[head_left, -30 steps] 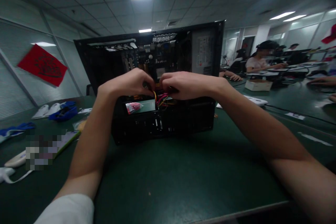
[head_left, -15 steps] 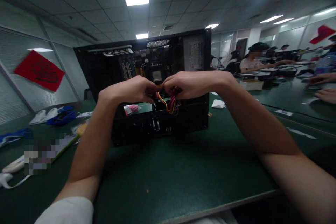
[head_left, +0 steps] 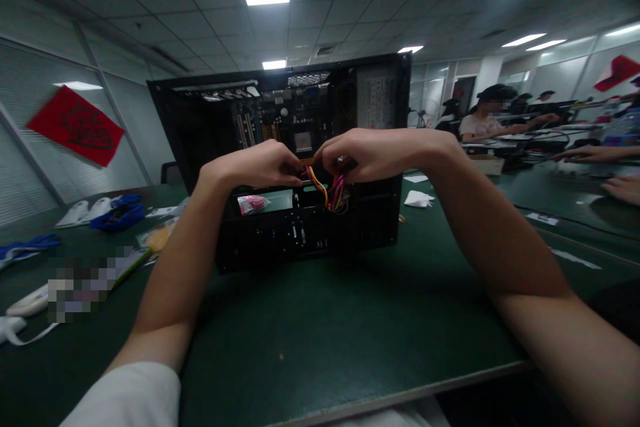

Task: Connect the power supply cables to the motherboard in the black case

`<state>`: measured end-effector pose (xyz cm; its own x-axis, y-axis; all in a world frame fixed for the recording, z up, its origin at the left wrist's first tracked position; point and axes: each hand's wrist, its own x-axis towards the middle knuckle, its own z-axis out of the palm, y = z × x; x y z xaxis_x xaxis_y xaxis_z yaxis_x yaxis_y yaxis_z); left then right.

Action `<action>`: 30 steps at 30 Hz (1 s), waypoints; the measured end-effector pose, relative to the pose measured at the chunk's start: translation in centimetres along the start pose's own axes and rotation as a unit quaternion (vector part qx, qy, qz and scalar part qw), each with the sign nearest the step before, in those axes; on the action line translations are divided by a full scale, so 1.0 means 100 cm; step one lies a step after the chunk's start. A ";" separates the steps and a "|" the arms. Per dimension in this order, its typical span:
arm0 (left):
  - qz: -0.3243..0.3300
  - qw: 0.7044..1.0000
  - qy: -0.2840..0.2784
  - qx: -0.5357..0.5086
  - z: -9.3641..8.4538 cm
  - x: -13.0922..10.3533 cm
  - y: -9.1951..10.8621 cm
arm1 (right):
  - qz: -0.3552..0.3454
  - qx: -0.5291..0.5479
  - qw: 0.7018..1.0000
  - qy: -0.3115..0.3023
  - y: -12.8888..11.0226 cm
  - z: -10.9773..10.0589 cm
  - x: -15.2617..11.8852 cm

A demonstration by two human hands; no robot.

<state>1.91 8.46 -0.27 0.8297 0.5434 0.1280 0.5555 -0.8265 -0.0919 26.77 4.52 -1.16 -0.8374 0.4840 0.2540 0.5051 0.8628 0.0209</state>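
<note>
An open black computer case (head_left: 260,240) stands on the green table, its inside facing me. A motherboard (head_left: 295,117) sits in its upper part, with a power supply (head_left: 376,101) at the upper right. In front of the board, my left hand (head_left: 267,163) has its fingers pinched on the coloured cables. Close beside it on the right, my right hand (head_left: 355,155) is closed around the same bundle. Yellow, red and purple cables (head_left: 327,192) hang in a loop between and below the hands. The fingertips are partly hidden.
Blue and white items (head_left: 116,213), a bagged yellow thing (head_left: 159,238) and a white cable lie at the left. Crumpled white paper (head_left: 419,199) is right of the case. People sit at the tables on the right.
The view has shifted slightly, so the case appears a little farther right. Between my hands, more of the yellow and red cables shows. Both hands remain closed at the bundle.
</note>
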 end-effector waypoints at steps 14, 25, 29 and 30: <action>0.072 0.977 0.177 0.095 0.002 0.002 0.005 | -0.003 0.000 1.000 0.024 0.012 0.003 0.004; 0.047 0.954 0.261 0.139 0.010 0.013 -0.009 | 0.015 -0.045 0.994 0.100 0.044 0.018 0.022; 0.053 0.964 0.240 0.103 0.014 0.017 -0.017 | 0.004 -0.040 0.995 0.091 0.039 0.024 0.027; 0.049 0.970 0.223 0.087 0.015 0.019 -0.020 | 0.007 -0.041 0.995 0.086 0.038 0.025 0.029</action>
<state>2.44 11.31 -1.33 0.7934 0.3140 0.5214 0.5087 -0.8125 -0.2848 25.75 9.59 -2.80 -0.7860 0.4570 0.4164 0.5370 0.8384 0.0936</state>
